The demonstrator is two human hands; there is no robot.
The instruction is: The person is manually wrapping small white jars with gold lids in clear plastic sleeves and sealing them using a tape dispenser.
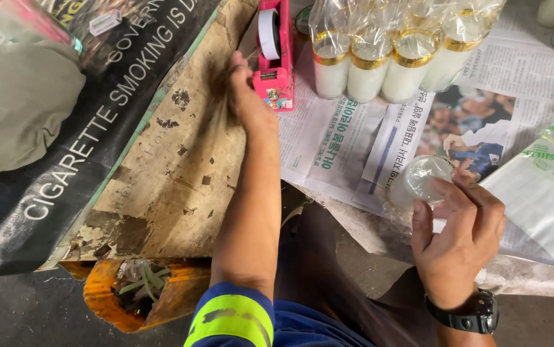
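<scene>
**Tape pull while wrap is held shut**

At far left, a dark printed sheet [84, 148] and worn cardboard [180, 167] cover the worktop. Left hand [246, 90] reaches forward, fingers curled toward the pink tape dispenser [275, 54]; whether it pinches tape, cannot tell. Right of the dispenser, four wrapped white candles [386, 61] with gold rims stand touching on newspaper [335, 148]. Right hand [460, 225], wearing a black watch [473, 311], is half closed, thumb and fingers pinching clear wrap around a glass candle [418, 180] held just above the newspaper. Plastic bag [547, 186] lies far right.

Judgement: keep the right-hand pinch firm so the film stays tight. Pull tape straight against the cutter, one short strip. Steady the dispenser; it sits near the standing candles.
</scene>
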